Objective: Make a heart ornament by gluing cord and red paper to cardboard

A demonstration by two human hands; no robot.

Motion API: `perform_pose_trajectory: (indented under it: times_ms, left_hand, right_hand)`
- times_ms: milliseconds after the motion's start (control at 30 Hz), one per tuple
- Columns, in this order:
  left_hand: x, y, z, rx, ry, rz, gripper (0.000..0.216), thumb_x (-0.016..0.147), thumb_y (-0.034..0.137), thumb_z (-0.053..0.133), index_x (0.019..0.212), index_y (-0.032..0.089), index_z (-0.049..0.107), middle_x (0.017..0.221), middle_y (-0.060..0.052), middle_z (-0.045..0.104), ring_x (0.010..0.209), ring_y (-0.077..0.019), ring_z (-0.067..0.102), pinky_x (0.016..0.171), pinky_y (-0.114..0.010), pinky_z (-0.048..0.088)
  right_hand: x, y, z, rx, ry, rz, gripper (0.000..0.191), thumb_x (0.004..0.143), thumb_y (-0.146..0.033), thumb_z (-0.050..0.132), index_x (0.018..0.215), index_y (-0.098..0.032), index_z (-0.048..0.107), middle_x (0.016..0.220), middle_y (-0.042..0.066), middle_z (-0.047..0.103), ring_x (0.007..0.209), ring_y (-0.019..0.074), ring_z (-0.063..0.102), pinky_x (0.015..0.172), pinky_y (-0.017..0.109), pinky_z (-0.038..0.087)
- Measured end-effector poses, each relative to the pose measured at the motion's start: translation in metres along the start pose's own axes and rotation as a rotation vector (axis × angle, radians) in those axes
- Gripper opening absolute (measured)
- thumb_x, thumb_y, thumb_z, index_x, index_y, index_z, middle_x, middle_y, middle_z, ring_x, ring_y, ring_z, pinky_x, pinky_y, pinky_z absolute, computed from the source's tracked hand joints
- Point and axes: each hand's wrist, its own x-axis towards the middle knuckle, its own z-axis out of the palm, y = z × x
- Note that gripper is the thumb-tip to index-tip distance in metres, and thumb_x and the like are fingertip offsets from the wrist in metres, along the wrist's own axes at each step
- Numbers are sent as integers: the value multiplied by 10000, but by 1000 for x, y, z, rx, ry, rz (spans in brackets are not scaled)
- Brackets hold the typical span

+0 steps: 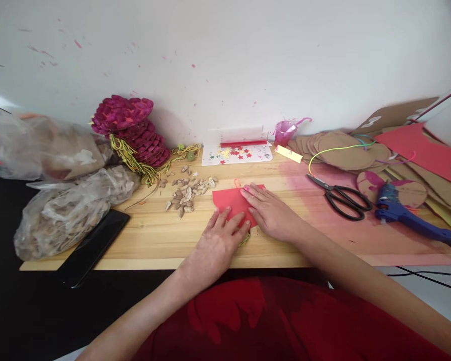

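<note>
A piece of red paper lies on the wooden table near its front edge, with a small orange-pink loop sticking out at its top. My left hand rests on the paper's lower left part, fingers spread. Flat across the right side of the paper lies my right hand, fingers stretched out. A bit of yellow-green cord peeks out below the paper; whatever is under the paper is hidden. Loose shells, probably from nuts, are scattered left of the paper.
Black scissors, a blue glue gun and cardboard discs lie at right. Star stickers sit on a white sheet behind the paper. At left are a magenta stacked craft, plastic bags and a black phone overhanging the edge.
</note>
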Motion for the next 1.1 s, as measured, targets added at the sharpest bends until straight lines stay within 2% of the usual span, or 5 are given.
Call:
perform_pose_trajectory:
  times_ms: [133, 333, 633, 867, 1100]
  left_hand:
    - [-2, 2, -2, 48, 8, 49, 511, 927, 80, 446, 1424, 187, 499, 1497, -62, 506, 1370, -340, 450, 1129, -552, 377]
    - [3, 7, -5, 105, 46, 106, 464, 971, 155, 376, 1419, 98, 483, 1464, -118, 535, 1348, -274, 475, 1171, -492, 325]
    - [4, 7, 1, 116, 105, 70, 447, 976, 165, 387, 1402, 111, 511, 1453, -91, 551, 1309, -261, 491, 1171, -464, 328]
    - [16, 7, 4, 145, 101, -6, 451, 1008, 220, 380, 1424, 83, 485, 1456, -116, 542, 1302, -279, 499, 1150, -475, 367]
    - [20, 7, -7, 160, 69, 66, 412, 939, 128, 483, 1334, 45, 567, 1388, -148, 589, 1294, -291, 497, 1159, -466, 361]
  right_hand:
    - [0, 0, 1, 12, 25, 0, 529, 1014, -248, 328, 1494, -44, 421, 1563, 187, 379, 1474, 279, 311, 1199, 496, 297]
    - [0, 1, 3, -11, 41, -4, 517, 1011, -226, 315, 1469, -30, 454, 1538, 185, 425, 1466, 283, 330, 1199, 498, 300]
    - [0, 2, 4, 28, 88, -21, 492, 1009, -224, 344, 1473, -122, 469, 1520, 159, 463, 1446, 272, 373, 1180, 536, 324]
    - [0, 3, 5, 18, 78, -8, 487, 1011, -227, 341, 1459, -95, 480, 1520, 161, 465, 1445, 268, 376, 1188, 507, 320]
    - [0, 0, 4, 37, 97, -5, 491, 1009, -230, 336, 1453, -87, 489, 1518, 165, 464, 1447, 269, 373, 1178, 510, 336]
